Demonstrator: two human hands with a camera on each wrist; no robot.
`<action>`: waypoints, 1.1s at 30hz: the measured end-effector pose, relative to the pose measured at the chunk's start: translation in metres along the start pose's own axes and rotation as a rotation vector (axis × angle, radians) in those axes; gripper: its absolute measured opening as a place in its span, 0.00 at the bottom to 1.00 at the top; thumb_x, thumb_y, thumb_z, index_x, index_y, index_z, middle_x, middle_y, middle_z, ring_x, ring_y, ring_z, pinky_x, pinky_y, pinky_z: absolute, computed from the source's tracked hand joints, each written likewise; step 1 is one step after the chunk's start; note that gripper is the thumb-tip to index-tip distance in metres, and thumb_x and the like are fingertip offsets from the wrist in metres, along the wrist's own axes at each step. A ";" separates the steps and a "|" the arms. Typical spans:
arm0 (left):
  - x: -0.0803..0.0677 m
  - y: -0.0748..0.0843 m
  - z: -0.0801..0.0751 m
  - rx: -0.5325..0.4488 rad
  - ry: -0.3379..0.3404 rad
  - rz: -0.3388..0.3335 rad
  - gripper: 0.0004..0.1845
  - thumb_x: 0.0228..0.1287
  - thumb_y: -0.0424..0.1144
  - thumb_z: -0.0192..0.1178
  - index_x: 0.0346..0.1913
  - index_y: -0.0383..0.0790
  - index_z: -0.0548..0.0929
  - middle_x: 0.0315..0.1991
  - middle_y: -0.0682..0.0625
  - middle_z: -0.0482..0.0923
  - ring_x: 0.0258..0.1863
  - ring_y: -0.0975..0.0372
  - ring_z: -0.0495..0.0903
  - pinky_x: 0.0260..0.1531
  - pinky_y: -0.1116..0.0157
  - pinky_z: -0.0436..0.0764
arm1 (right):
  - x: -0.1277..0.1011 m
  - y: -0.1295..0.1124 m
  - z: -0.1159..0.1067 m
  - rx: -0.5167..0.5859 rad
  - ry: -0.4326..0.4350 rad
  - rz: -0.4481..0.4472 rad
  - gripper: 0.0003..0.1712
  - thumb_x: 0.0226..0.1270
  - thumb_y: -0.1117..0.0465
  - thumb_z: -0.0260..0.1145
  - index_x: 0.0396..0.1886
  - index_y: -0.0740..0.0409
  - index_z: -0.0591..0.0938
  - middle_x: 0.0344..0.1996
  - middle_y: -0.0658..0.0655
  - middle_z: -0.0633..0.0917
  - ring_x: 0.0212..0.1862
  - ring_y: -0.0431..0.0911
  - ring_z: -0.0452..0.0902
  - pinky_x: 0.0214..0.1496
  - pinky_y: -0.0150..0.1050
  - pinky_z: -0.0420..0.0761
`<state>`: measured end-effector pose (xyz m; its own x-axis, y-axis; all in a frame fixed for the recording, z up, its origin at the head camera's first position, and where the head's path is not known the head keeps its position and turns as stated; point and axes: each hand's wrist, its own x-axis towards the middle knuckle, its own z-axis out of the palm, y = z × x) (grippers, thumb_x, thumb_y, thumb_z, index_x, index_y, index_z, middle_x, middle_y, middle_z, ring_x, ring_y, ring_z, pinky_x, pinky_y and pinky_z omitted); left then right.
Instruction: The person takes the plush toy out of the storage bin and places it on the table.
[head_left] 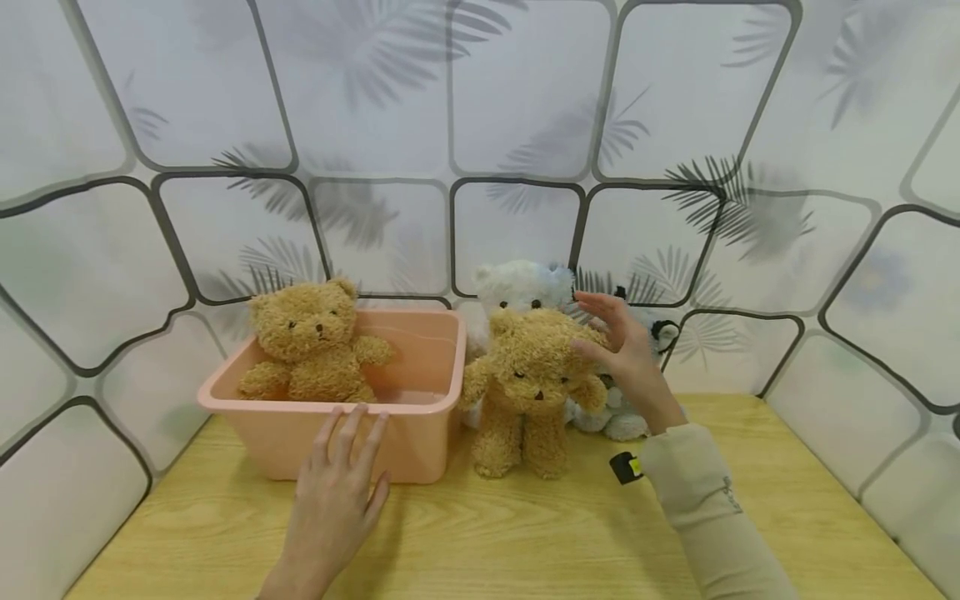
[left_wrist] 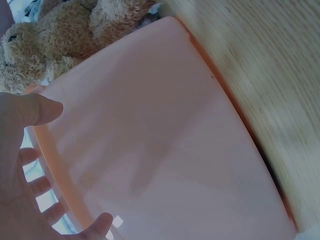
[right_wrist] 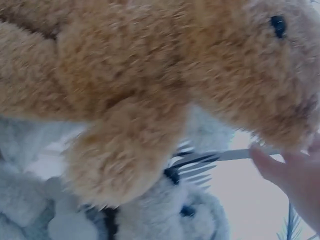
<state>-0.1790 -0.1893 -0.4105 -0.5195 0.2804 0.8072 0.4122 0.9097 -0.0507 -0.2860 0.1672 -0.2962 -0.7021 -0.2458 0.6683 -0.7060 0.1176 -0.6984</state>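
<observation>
My left hand (head_left: 333,492) has its fingers stretched out to the front rim of a pink plastic bin (head_left: 405,442). In the left wrist view its fingertips lie right at the bin's rim. One tan teddy bear (head_left: 318,350) sits inside the bin, leaning on its left end. To the right of the bin a second tan teddy bear (head_left: 536,358) is upright, head bowed forward. My right hand (head_left: 626,350) is at the side of that bear's head, fingers and thumb spread apart. In the right wrist view its thumb (right_wrist: 267,162) overlaps the edge of the fur.
Behind the second bear sits a white plush bear (head_left: 517,283). A grey and white plush toy (head_left: 622,417) sits partly hidden behind my right hand. A small black and yellow object (head_left: 626,467) lies on the wooden table (head_left: 480,550). A patterned fabric wall (head_left: 525,100) encloses the back and sides.
</observation>
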 end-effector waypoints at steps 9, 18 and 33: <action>0.000 0.001 -0.002 0.002 -0.009 -0.009 0.33 0.80 0.56 0.29 0.69 0.37 0.72 0.67 0.33 0.66 0.65 0.34 0.64 0.35 0.38 0.82 | 0.012 -0.029 0.022 0.205 0.178 -0.359 0.21 0.66 0.77 0.63 0.59 0.75 0.75 0.60 0.58 0.81 0.66 0.52 0.73 0.71 0.52 0.68; 0.000 0.001 0.000 0.004 -0.005 -0.010 0.34 0.80 0.57 0.28 0.70 0.38 0.72 0.67 0.33 0.67 0.65 0.35 0.64 0.36 0.37 0.82 | 0.016 -0.056 0.062 0.195 0.065 -0.312 0.23 0.64 0.79 0.61 0.58 0.82 0.70 0.63 0.62 0.78 0.65 0.53 0.73 0.69 0.58 0.70; 0.000 0.001 -0.001 0.003 -0.007 -0.010 0.35 0.80 0.57 0.27 0.70 0.38 0.72 0.67 0.34 0.65 0.66 0.35 0.63 0.36 0.37 0.81 | 0.031 -0.056 0.120 0.064 -0.262 0.099 0.24 0.72 0.67 0.63 0.65 0.69 0.73 0.65 0.66 0.74 0.66 0.60 0.71 0.68 0.52 0.72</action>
<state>-0.1782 -0.1888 -0.4104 -0.5289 0.2734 0.8034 0.4048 0.9133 -0.0442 -0.2569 0.0376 -0.2667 -0.7133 -0.4772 0.5133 -0.6225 0.0948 -0.7769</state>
